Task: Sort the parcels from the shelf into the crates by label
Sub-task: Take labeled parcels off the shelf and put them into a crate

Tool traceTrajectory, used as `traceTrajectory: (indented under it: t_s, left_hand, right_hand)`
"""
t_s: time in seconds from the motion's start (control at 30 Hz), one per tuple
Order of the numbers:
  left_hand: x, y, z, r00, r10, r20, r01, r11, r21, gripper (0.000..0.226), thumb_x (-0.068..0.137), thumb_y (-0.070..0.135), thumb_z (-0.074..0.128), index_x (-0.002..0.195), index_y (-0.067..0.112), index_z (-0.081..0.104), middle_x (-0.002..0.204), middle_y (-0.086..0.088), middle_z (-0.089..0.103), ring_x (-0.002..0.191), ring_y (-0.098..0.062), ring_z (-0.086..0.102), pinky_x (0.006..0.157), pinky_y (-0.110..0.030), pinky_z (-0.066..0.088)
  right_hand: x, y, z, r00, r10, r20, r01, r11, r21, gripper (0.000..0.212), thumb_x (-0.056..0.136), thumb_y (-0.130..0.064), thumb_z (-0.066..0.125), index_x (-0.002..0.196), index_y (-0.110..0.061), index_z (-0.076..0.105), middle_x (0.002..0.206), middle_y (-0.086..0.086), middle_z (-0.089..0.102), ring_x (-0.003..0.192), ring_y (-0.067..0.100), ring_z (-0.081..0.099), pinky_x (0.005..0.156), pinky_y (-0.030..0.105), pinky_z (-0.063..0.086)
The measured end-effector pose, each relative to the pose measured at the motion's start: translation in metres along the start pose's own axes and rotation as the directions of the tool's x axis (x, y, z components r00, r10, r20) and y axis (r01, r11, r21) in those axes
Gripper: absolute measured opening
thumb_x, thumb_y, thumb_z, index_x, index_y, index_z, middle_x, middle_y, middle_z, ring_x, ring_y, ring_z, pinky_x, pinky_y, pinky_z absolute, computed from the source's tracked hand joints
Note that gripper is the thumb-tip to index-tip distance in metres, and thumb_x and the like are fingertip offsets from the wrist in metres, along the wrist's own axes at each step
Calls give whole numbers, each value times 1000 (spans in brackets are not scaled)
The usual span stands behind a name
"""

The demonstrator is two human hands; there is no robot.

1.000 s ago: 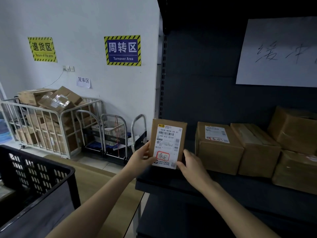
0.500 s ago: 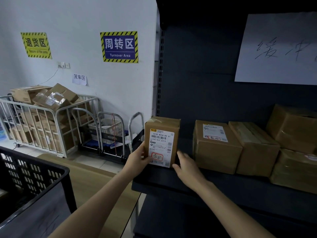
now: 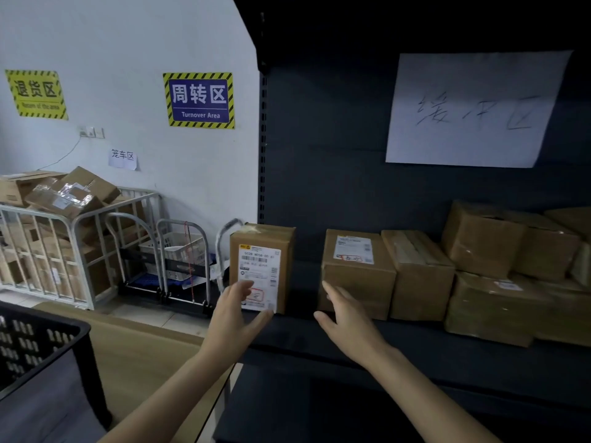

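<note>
Small cardboard parcel (image 3: 262,266) stands upright at the left end of the dark shelf (image 3: 415,334), white shipping label (image 3: 259,276) facing the camera, red mark near the label bottom. Left hand (image 3: 235,318) open, fingers spread, fingertips over the label's lower left corner; grip not closed on the parcel, contact unclear. Right hand (image 3: 347,324) open, palm turned left, empty, in the gap between that parcel and the second labelled parcel (image 3: 358,273) just right of it; touching neither as far as visible. More brown boxes (image 3: 499,276) stacked further right on the same shelf. Black perforated crate (image 3: 41,343) at lower left, well apart from both hands.
</note>
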State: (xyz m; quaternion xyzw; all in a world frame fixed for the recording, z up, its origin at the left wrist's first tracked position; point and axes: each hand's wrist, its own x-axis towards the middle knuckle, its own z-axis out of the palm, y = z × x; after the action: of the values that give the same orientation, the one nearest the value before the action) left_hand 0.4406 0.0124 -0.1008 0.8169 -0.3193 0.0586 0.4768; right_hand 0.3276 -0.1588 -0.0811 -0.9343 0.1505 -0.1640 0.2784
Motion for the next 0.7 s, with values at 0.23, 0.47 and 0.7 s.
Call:
traceTrajectory:
  t_s: [0.23,0.47,0.7]
  left_hand:
    - [1,51,49,989,53,138,-40,994,-97,59,87,29,63,138,15,37,137,0,46,121,-7,43,98,-20,36]
    - [48,84,92,966,-156,206,209,942,-264,78,89,43,55,149,14,14,154,-6,25,140,-23,27,111,-37,28]
    - [88,89,114,882,-379,280,466,792,-396,62,95,43,40,147,11,24,145,-13,39,131,-30,39,111,-45,32]
  right_hand:
    - [-29,37,-42,991,46,-125,-51,998,-40,59,96,-29,47,147,-18,19,152,-3,27,136,8,30,110,24,29]
    - [-44,71,-66,974,140,-181,-151,987,-51,58,95,-30,48,146,-19,23,149,-3,32,135,9,33,110,27,32]
    - [-29,83,-75,956,195,-221,-197,980,10,56,95,-30,48,145,-16,27,147,0,35,134,12,35,111,31,33]
